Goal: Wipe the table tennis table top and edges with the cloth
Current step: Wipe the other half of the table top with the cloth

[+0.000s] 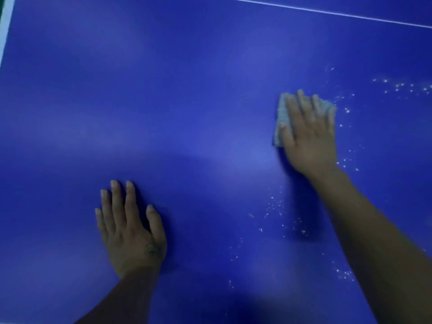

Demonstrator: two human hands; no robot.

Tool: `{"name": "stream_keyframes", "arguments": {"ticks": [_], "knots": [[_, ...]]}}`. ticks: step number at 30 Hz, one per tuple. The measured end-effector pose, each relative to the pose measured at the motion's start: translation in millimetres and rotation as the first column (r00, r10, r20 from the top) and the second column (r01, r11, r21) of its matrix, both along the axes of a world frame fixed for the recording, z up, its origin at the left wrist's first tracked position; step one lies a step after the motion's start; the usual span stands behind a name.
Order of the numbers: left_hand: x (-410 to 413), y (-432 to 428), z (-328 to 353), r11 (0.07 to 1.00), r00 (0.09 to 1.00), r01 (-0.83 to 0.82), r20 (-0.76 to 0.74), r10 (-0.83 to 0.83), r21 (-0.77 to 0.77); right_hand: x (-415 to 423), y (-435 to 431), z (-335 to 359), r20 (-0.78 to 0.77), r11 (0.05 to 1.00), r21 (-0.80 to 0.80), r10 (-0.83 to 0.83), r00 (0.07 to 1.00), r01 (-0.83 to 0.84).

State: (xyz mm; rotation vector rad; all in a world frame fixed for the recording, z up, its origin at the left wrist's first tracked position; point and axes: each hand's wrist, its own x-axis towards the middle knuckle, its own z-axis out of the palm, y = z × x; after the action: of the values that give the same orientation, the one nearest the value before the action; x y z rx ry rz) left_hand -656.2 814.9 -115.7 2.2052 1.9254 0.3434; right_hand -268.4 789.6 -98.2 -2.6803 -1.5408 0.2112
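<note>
The blue table tennis table top (187,90) fills the view. My right hand (308,134) lies flat with straight fingers on a small grey-blue folded cloth (281,118) and presses it onto the table at the right. The cloth shows past the fingers on the left and at the top. My left hand (131,228) rests flat on the bare table at the lower left, fingers spread, holding nothing.
White crumbs and specks (402,86) lie scattered on the table to the right of the cloth and below it (275,213). A thin white line (327,12) crosses the far top. The white edge band (5,31) runs along the far left.
</note>
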Motion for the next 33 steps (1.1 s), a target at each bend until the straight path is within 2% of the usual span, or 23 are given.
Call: {"name": "stream_keyframes", "arguments": {"ticks": [3, 5, 7, 12, 15, 17, 19, 23, 25, 28, 30, 33], "knots": [[0.4, -0.1, 3.2, 1.000, 1.000, -0.007, 0.001, 0.007, -0.020, -4.1, 11.3, 2.9, 0.000, 0.985, -0.044, -0.169, 0.986, 0.169], [1.5, -0.1, 4.3, 0.999, 1.000, -0.008, 0.007, 0.008, -0.048, -32.6, 31.4, 2.1, 0.011, 0.978, -0.056, -0.203, 0.979, 0.203], [1.3, 0.4, 3.5, 0.999, 1.000, -0.004, 0.002, 0.004, -0.040, -73.8, 52.5, 1.3, -0.002, 0.990, -0.032, -0.137, 0.991, 0.137], [-0.2, 0.5, -1.0, 1.000, 1.000, 0.012, -0.013, -0.011, 0.019, -187.3, 66.3, -1.7, -0.055, 0.978, 0.051, 0.207, 0.977, -0.204], [-0.9, 1.0, -3.5, 0.999, 1.000, 0.014, -0.020, -0.013, 0.042, -189.9, 42.5, -4.9, -0.081, 0.929, 0.136, 0.358, 0.930, -0.345], [-1.3, 0.8, -3.7, 0.999, 1.000, 0.014, -0.015, -0.013, 0.046, -158.8, 26.8, -6.4, -0.076, 0.918, 0.152, 0.380, 0.922, -0.366], [-2.0, 0.3, -3.6, 0.999, 1.000, 0.011, -0.013, -0.010, 0.035, -111.0, 12.9, -8.0, -0.063, 0.946, 0.115, 0.311, 0.948, -0.303], [-2.1, 0.6, -3.0, 1.000, 1.000, 0.004, -0.003, -0.004, 0.014, -26.5, -13.0, -0.6, -0.030, 0.999, 0.008, 0.045, 0.999, -0.045], [-1.9, 0.7, -2.4, 1.000, 1.000, 0.005, 0.001, -0.005, 0.018, -18.0, -13.5, 1.8, -0.034, 0.997, -0.011, -0.077, 0.996, 0.077], [-2.5, 0.5, -2.4, 1.000, 1.000, 0.006, -0.001, -0.006, 0.004, -55.9, 7.8, 2.8, -0.027, 0.981, -0.027, -0.192, 0.981, 0.191], [-2.5, 0.8, -2.6, 1.000, 1.000, 0.008, 0.000, -0.008, 0.002, -105.5, 21.6, 2.1, -0.048, 0.993, -0.004, -0.114, 0.992, 0.114], [-2.7, 0.8, -3.2, 1.000, 1.000, 0.014, 0.004, -0.015, 0.022, -197.6, 21.3, -0.9, -0.072, 0.981, 0.081, 0.180, 0.981, -0.174]]}}
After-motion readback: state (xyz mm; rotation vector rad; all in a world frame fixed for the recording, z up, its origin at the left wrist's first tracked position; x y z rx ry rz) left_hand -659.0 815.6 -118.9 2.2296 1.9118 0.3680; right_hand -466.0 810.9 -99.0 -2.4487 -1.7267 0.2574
